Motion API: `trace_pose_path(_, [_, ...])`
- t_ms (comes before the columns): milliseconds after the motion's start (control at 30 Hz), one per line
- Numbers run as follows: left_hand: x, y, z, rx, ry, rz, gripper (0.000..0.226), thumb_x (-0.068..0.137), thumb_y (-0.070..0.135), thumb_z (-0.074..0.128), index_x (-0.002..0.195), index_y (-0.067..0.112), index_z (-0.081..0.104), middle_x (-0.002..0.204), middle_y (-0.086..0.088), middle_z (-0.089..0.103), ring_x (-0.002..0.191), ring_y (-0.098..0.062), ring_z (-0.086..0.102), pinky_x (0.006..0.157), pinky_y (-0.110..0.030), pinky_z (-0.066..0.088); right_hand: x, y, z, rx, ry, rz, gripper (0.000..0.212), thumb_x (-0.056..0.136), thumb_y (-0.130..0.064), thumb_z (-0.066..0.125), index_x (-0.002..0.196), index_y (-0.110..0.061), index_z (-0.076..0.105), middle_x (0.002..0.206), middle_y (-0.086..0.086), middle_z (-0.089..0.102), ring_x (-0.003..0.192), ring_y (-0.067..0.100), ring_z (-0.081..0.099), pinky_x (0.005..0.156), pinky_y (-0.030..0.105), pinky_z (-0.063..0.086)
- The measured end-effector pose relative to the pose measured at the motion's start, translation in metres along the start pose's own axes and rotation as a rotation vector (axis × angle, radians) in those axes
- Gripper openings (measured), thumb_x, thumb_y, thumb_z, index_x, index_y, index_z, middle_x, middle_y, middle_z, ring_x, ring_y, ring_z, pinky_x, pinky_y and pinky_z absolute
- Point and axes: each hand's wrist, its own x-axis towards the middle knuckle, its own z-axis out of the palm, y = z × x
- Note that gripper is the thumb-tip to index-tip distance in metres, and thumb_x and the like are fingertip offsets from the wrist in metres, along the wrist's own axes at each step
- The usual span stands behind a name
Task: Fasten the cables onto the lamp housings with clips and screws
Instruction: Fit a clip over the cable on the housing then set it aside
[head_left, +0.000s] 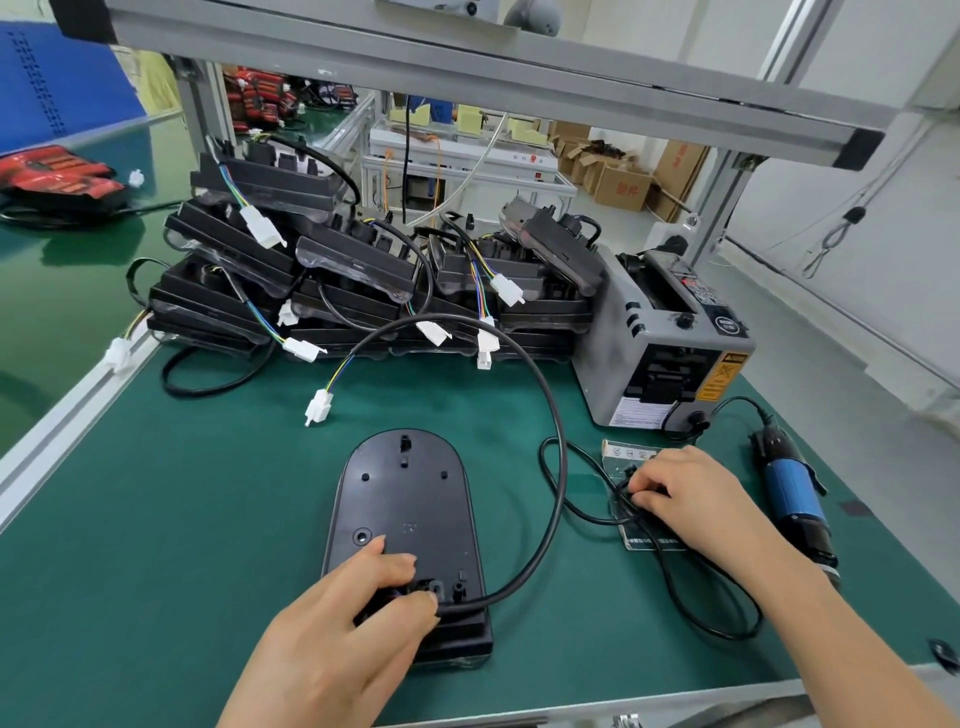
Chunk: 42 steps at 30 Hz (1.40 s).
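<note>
A black oval lamp housing (402, 512) lies back-up on the green mat in front of me. My left hand (353, 613) presses on its near end and pinches the black cable (556, 415) where it leaves the housing. The cable loops up and around to a white connector (318, 408). My right hand (685, 493) rests on a clear plastic bag (631, 538) of small black parts, fingers curled into it; whether it holds a clip is hidden. A blue electric screwdriver (795, 493) lies to the right of that hand.
A pile of black lamp housings (332, 270) with cables and white connectors fills the back of the bench. A grey tape dispenser machine (670, 348) stands at back right. The screwdriver's black cord (691, 603) snakes across the mat. An aluminium frame bar (467, 62) runs overhead.
</note>
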Motion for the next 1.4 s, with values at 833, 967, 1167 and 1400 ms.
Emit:
trace_pose_path(833, [0.000,0.000,-0.003,-0.030,-0.060,-0.026,0.009,0.084,0.030,0.055,0.092,0.034,0.054,0.111,0.015,0.051,0.110,-0.013,0.061,0.076,-0.031,0.058,-0.024,-0.032,-0.022,0.392,0.239,0.005,0.012,0.087,-0.020,0.065,0.077,-0.027,0.068,0.082,-0.016,0.064,0.091,0.006,0.054,0.075,0.015,0.034])
trace_pose_path(967, [0.004,0.003,-0.005,-0.061,-0.080,-0.016,0.016,0.081,0.024,0.061,0.092,0.032,0.053,0.111,0.013,0.051,0.109,-0.015,0.062,0.072,-0.032,0.058,-0.053,-0.109,-0.053,0.881,-0.037,-0.204,0.010,0.079,-0.031,0.070,0.072,-0.038,0.070,0.086,-0.017,0.064,0.085,0.004,0.056,0.072,0.006,0.038])
trace_pose_path(1167, [-0.005,-0.002,0.002,-0.123,-0.165,-0.212,0.077,0.080,0.071,0.025,0.139,0.027,0.044,0.144,0.023,0.031,0.124,0.011,0.039,0.095,0.005,0.021,-0.051,-0.162,-0.046,0.781,-0.299,-0.343,0.020,0.083,-0.025,0.070,0.071,-0.040,0.065,0.090,-0.018,0.060,0.100,-0.003,0.044,0.085,0.005,0.029])
trace_pose_path(1400, [0.009,0.007,-0.012,-0.109,-0.257,-0.192,0.020,0.082,0.037,0.045,0.101,0.033,0.050,0.127,0.015,0.049,0.119,-0.013,0.056,0.080,-0.023,0.054,-0.042,-0.162,-0.046,0.694,-0.402,-0.268,0.021,0.081,-0.028,0.070,0.065,-0.040,0.063,0.089,-0.019,0.061,0.099,-0.005,0.043,0.086,0.007,0.030])
